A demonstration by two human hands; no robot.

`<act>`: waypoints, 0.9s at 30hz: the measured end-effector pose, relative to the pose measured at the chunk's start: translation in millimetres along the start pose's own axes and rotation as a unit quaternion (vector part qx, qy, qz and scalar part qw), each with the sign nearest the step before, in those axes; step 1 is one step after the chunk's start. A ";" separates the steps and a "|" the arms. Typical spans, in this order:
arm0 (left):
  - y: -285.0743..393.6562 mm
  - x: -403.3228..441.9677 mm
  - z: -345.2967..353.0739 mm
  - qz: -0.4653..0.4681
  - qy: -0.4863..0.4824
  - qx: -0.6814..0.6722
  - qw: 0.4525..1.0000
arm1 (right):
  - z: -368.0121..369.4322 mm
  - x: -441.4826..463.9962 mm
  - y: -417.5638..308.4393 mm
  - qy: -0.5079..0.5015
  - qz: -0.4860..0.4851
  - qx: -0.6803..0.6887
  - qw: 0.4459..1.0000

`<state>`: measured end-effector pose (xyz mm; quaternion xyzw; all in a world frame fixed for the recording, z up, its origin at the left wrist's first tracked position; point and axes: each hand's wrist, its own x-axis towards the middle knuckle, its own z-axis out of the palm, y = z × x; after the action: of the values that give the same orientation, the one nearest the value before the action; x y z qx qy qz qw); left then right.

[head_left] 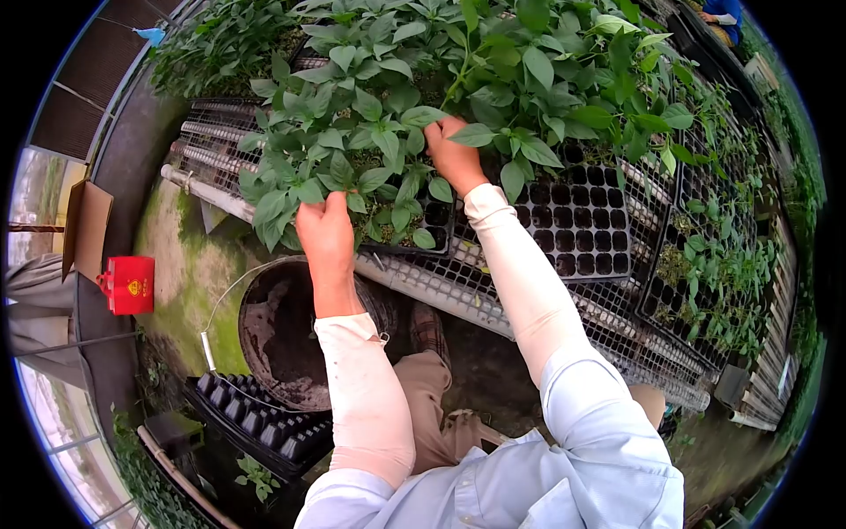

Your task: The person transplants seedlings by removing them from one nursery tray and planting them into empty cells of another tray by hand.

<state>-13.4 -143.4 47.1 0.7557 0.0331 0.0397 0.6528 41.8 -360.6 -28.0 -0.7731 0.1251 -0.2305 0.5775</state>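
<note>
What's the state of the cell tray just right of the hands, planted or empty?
Unplanted where visible: the tray shows dark cells, no stems. Leaves overhang its far end; cannot tell there.

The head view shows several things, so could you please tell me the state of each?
Plants: green, leafy
Left hand: curled, fingertips hidden
Right hand: among leaves, fingertips partly hidden
Bucket: upright, open, dirty inside, handle lowered
Right-hand tray: visible cells plantless
Lower-left tray: apparently upside down
</note>
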 end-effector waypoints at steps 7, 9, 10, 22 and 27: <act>-0.1 0.5 4.6 0.025 0.001 -0.026 0.999 | -22.7 -1.1 -29.4 -0.219 -0.135 -0.214 0.942; 1.1 0.4 6.9 0.024 0.000 -0.013 1.000 | -14.4 1.0 -13.0 -0.242 -0.207 -0.200 0.927; 1.6 -0.8 10.7 0.026 -0.007 -0.050 0.998 | -9.7 1.6 -9.9 -0.242 -0.207 -0.199 0.927; 8.7 -3.9 12.9 0.003 -0.026 -0.086 0.996 | -2.8 -11.0 -29.1 -0.095 -0.216 -0.126 0.963; 53.7 -24.7 28.3 0.113 -0.049 -0.026 0.992 | -60.0 -38.2 -72.3 -0.043 -0.129 -0.099 0.986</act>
<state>-35.2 -181.5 95.7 0.7382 -0.0850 0.0770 0.6648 -26.4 -371.3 46.2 -0.8452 0.0214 -0.2564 0.4685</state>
